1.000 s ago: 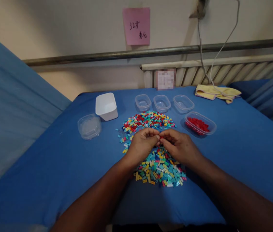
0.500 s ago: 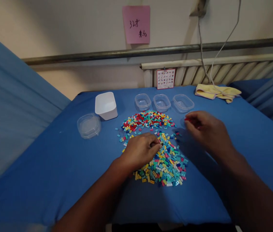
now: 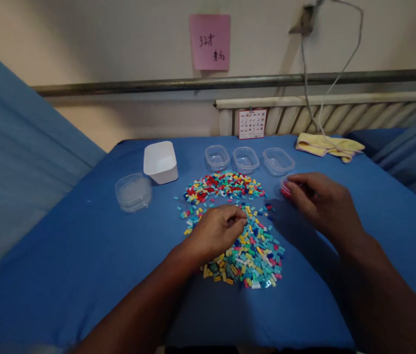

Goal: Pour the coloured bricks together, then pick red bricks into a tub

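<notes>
My left hand hangs over the near part of a pile of small coloured toy bricks, thumb and index finger drawn together. Whatever may be between its fingertips is too small to make out. To the right, my right hand is at a small clear tub with red bricks in it. Its thumb and fingers are bent together at the tub's rim, and the hand covers much of the tub. Whether the fingertips hold a brick or the rim, I cannot tell. A second heap of bricks, with many red ones, lies farther back.
Behind the heaps stand three clear tubs: left, middle and right. A white bin and stacked clear lids or tubs are at left. A yellow cloth and a small printed card are near the radiator.
My right hand has shifted slightly right and down, uncovering more of the clear tub with red bricks. My left hand stays nearly still over the pile. The view has tilted a little.
</notes>
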`<action>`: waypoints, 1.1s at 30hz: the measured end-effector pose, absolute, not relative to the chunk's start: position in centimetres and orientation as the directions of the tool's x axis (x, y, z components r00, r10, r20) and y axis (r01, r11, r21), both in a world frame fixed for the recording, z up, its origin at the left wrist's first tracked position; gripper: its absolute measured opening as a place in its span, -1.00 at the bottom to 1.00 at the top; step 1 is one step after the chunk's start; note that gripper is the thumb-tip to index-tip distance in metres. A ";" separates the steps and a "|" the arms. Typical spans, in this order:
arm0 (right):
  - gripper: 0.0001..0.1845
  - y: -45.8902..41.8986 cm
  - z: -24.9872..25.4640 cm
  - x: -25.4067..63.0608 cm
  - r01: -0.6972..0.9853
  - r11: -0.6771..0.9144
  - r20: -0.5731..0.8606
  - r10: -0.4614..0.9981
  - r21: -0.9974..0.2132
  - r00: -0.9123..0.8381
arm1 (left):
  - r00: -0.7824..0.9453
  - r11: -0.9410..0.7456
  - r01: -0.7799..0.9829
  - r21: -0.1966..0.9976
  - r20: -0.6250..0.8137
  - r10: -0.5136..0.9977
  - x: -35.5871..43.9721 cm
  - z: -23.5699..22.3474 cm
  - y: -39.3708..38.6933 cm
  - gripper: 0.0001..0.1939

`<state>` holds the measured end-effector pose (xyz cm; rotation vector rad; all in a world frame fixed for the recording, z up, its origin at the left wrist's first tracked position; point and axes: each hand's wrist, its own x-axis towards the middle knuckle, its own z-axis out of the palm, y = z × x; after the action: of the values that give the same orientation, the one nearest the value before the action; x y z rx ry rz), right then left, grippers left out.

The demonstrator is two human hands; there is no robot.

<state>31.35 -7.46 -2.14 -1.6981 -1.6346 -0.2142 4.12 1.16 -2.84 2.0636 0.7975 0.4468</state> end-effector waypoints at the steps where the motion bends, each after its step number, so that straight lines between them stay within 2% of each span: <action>1: -0.78 -7.5 -2.2 30.0 0.876 0.226 0.579 0.813 -0.425 0.071 | 0.684 -0.283 0.312 0.907 -0.007 0.730 4.3 -2.9 1.1 -0.82; 3: -0.76 -7.6 -2.6 27.3 0.764 0.420 0.520 0.844 -0.490 -0.130 | 0.602 -0.059 0.175 0.983 -0.059 0.797 4.8 -3.0 1.0 -0.80; 5: -0.69 -7.6 -3.5 25.2 0.677 0.485 0.479 0.850 -0.554 -0.217 | 0.548 0.056 0.089 0.994 -0.096 0.831 5.2 -3.1 0.9 -0.78; 7: -0.69 -7.4 -4.4 23.9 0.655 0.464 0.477 0.861 -0.597 -0.175 | 0.532 0.117 0.058 0.991 -0.130 0.837 5.4 -3.3 0.7 -0.77; 10: -0.84 -7.2 -5.1 23.5 0.654 0.435 0.487 0.866 -0.619 -0.114 | 0.553 0.137 0.071 0.988 -0.153 0.819 5.5 -3.6 0.5 -0.74; 12: -0.87 -7.1 -5.2 23.8 0.658 0.426 0.476 0.872 -0.621 -0.116 | 0.550 0.032 0.125 0.992 -0.096 0.829 5.0 -3.7 0.8 -0.74; 14: -0.86 -7.1 -5.1 24.1 0.662 0.397 0.457 0.885 -0.635 -0.092 | 0.519 -0.232 0.222 0.947 0.086 0.850 4.2 -3.7 1.6 -0.76; 16: -0.86 -7.0 -5.1 24.2 0.669 0.364 0.451 0.891 -0.648 -0.048 | 0.496 -0.533 0.359 0.766 0.327 0.805 3.0 -3.7 3.3 -0.73; 17: -0.86 -6.9 -5.0 24.3 0.673 0.354 0.453 0.891 -0.649 -0.032 | 0.505 -0.625 0.431 0.650 0.401 0.765 2.5 -3.8 4.3 -0.69; 18: -0.86 -6.7 -5.0 24.2 0.677 0.351 0.458 0.889 -0.647 -0.023 | 0.520 -0.658 0.512 0.552 0.410 0.749 2.0 -3.9 5.3 -0.61; 21: -0.86 -6.3 -5.0 24.1 0.672 0.374 0.486 0.874 -0.639 -0.024 | 0.541 -0.598 0.707 0.377 0.255 0.801 1.6 -4.5 8.1 -0.37; 25: -0.86 -5.9 -5.2 24.0 0.659 0.397 0.496 0.867 -0.639 -0.042 | 0.601 -0.586 0.760 0.283 0.039 0.798 2.7 -5.2 8.7 -0.23; 33: -0.86 -5.8 -5.3 24.0 0.665 0.397 0.513 0.858 -0.633 -0.025 | 0.754 -0.737 0.641 0.215 0.002 0.656 5.2 -4.6 5.1 -0.20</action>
<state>24.04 -5.77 -5.26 -1.3337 -1.7531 0.2694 5.23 5.07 -4.60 2.7509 1.0292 0.1140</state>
